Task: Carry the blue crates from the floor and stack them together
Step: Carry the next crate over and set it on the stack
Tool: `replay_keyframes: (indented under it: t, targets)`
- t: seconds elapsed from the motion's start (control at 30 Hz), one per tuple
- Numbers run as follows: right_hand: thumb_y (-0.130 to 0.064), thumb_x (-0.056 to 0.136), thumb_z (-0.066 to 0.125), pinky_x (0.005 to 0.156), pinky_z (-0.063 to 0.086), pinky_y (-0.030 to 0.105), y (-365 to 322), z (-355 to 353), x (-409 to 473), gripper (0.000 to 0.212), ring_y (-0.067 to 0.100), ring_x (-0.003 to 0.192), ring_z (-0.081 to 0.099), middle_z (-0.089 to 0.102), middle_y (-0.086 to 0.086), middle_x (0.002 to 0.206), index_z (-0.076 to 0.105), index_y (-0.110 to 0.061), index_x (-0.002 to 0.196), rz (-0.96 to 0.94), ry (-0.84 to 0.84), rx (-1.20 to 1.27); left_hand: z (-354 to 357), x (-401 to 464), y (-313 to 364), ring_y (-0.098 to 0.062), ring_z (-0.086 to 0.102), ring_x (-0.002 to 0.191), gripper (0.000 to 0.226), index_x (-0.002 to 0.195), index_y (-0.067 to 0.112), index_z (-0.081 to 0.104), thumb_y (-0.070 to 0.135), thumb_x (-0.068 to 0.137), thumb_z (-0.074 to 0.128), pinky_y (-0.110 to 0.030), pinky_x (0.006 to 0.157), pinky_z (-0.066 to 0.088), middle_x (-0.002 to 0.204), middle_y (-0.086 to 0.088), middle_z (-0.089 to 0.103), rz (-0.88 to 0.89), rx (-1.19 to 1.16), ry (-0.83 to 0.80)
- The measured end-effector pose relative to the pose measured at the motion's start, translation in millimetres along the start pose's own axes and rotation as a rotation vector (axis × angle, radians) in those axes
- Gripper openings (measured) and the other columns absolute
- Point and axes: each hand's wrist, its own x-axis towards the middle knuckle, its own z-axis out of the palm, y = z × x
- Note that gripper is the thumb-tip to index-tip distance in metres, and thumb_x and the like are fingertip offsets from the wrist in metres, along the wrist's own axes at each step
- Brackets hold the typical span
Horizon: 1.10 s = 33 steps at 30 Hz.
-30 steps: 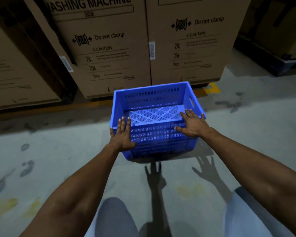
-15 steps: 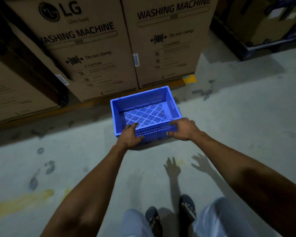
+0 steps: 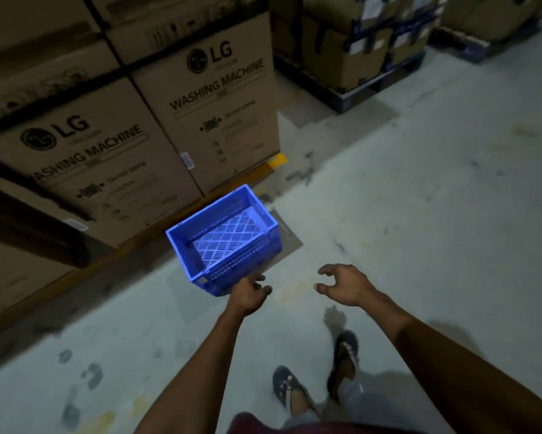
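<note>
A blue slatted crate (image 3: 225,242) sits on the grey concrete floor, empty, close to the cardboard boxes. It looks like two crates nested, though I cannot tell for sure. My left hand (image 3: 249,294) hovers just at the crate's near corner, fingers curled, holding nothing. My right hand (image 3: 346,285) is to the right of the crate and apart from it, fingers spread and curled, empty.
Tall washing machine cartons (image 3: 113,145) line the left and back behind a yellow floor line (image 3: 272,162). More cartons on a pallet (image 3: 357,42) stand at the back right. My two feet in sandals (image 3: 341,364) are on open concrete floor.
Both hands have let go of the crate's near wall and pulled back. The view has risen and swung, so the crate now lies further away on the floor.
</note>
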Motion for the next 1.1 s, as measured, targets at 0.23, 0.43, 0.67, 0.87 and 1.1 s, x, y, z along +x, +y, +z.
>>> replay_keyframes:
  t: [0.23, 0.43, 0.67, 0.87, 1.1]
  targets:
    - [-0.055, 0.085, 0.071, 0.095, 0.049, 0.027, 100, 19, -94, 0.05, 0.014, 0.113, 0.064, 0.068, -0.006, 0.12, 0.064, -0.031, 0.128, 0.136, 0.084, 0.325, 86, -27, 79, -0.024, 0.07, 0.103, 0.037, 0.129, 0.019, 0.067, 0.033, 0.095, 0.07, -0.04, 0.099, 0.055, 0.1, -0.001, 0.071, 0.116, 0.132, -0.164]
    - [-0.052, 0.087, 0.068, 0.096, 0.054, 0.029, 214, 52, -189, 0.043, 0.008, 0.105, 0.067, 0.07, -0.01, 0.115, 0.068, -0.03, 0.124, 0.285, 0.157, 0.567, 196, -56, 142, -0.023, 0.072, 0.099, 0.033, 0.124, 0.021, 0.071, 0.032, 0.093, 0.075, -0.028, 0.089, 0.054, 0.107, -0.008, 0.076, 0.223, 0.339, -0.331]
    - [-0.043, 0.094, 0.064, 0.085, 0.052, 0.027, 351, 62, -294, 0.038, 0.015, 0.099, 0.069, 0.073, -0.003, 0.111, 0.066, -0.024, 0.127, 0.505, 0.258, 0.669, 331, -78, 222, -0.02, 0.072, 0.094, 0.033, 0.124, 0.021, 0.069, 0.033, 0.094, 0.074, -0.025, 0.08, 0.05, 0.108, -0.006, 0.077, 0.362, 0.599, -0.558]
    - [-0.045, 0.093, 0.065, 0.079, 0.048, 0.023, 433, 76, -342, 0.034, 0.011, 0.093, 0.066, 0.072, -0.007, 0.106, 0.066, -0.028, 0.124, 0.726, 0.393, 0.858, 414, -73, 315, -0.012, 0.07, 0.095, 0.027, 0.119, 0.027, 0.071, 0.031, 0.093, 0.074, -0.018, 0.076, 0.045, 0.102, 0.001, 0.078, 0.497, 0.727, -0.655]
    - [-0.038, 0.091, 0.071, 0.077, 0.046, 0.01, 501, 48, -336, 0.029, 0.008, 0.093, 0.066, 0.071, -0.007, 0.099, 0.07, -0.026, 0.118, 0.935, 0.591, 1.102, 497, 10, 450, -0.02, 0.075, 0.086, 0.027, 0.109, 0.031, 0.073, 0.039, 0.085, 0.079, -0.035, 0.082, 0.057, 0.088, 0.001, 0.078, 0.643, 0.875, -0.725]
